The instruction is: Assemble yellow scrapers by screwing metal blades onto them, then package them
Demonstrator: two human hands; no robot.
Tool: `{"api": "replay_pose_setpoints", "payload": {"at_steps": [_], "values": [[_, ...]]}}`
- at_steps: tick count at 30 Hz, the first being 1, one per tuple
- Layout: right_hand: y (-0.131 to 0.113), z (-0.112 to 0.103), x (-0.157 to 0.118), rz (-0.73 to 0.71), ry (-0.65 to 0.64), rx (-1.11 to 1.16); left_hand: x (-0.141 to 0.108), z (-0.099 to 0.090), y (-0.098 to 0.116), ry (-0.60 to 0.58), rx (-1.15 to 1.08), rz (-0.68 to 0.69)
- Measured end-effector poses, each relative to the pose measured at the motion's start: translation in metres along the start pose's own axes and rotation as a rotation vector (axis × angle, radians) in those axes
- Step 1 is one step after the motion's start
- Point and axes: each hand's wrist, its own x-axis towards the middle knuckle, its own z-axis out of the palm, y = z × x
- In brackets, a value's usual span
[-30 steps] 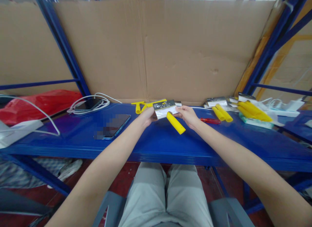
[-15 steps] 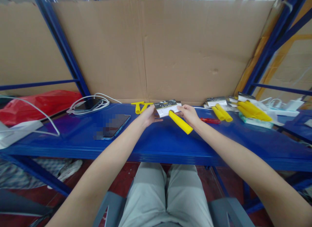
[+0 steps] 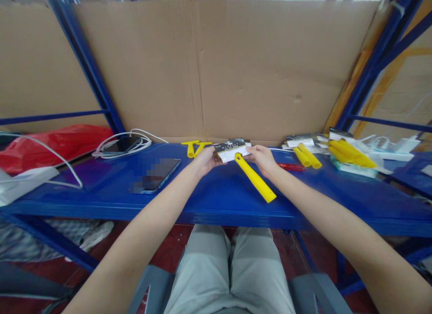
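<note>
My left hand (image 3: 206,161) pinches the left edge of a black-and-white printed card (image 3: 232,148) above the blue table. The card's right edge is between the fingers of my right hand (image 3: 262,159). From the card's lower side a yellow plastic handle (image 3: 255,178) slants down to the right, its ringed end against the card; whether it is fastened there I cannot tell. Just behind my left hand lie two yellow T-shaped tools (image 3: 191,148). A red tool (image 3: 291,167) rests to the right of my right hand.
Carded yellow-handled tools (image 3: 308,156) lie at the right, with more (image 3: 351,153) beyond them near a white power strip (image 3: 393,155). A phone (image 3: 161,174) is left of my arm. Coiled white cable (image 3: 101,152) and a red bag (image 3: 57,145) are farther left. Cardboard (image 3: 253,71) stands behind.
The yellow handle has swung so its free end points lower and farther right, closer to me. The card has tipped slightly. Both hands stay nearly in place.
</note>
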Motion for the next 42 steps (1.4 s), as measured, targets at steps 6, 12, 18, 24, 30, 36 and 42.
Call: {"api": "replay_pose_setpoints", "payload": {"at_steps": [6,12,18,24,30,36,42], "values": [[-0.001,-0.001,0.001,0.029,0.053,0.001,-0.003,0.000,0.001,-0.073,-0.037,-0.045],[-0.001,-0.003,0.002,0.053,0.059,-0.001,-0.004,0.001,-0.001,-0.085,-0.007,0.026],[0.005,-0.002,0.002,-0.021,-0.012,-0.121,0.000,0.000,-0.004,0.005,-0.036,0.052],[0.009,-0.004,-0.003,-0.456,-0.148,-0.599,0.000,0.000,-0.003,0.060,-0.010,0.117],[0.007,0.001,-0.017,-0.345,-0.317,-0.686,0.000,-0.001,-0.001,0.074,-0.058,0.121],[0.004,0.002,-0.023,-0.325,-0.316,-0.656,-0.004,0.002,0.002,0.095,0.012,0.123],[0.002,0.002,-0.023,-0.362,-0.322,-0.591,-0.004,0.003,0.000,0.126,0.012,0.150]]}}
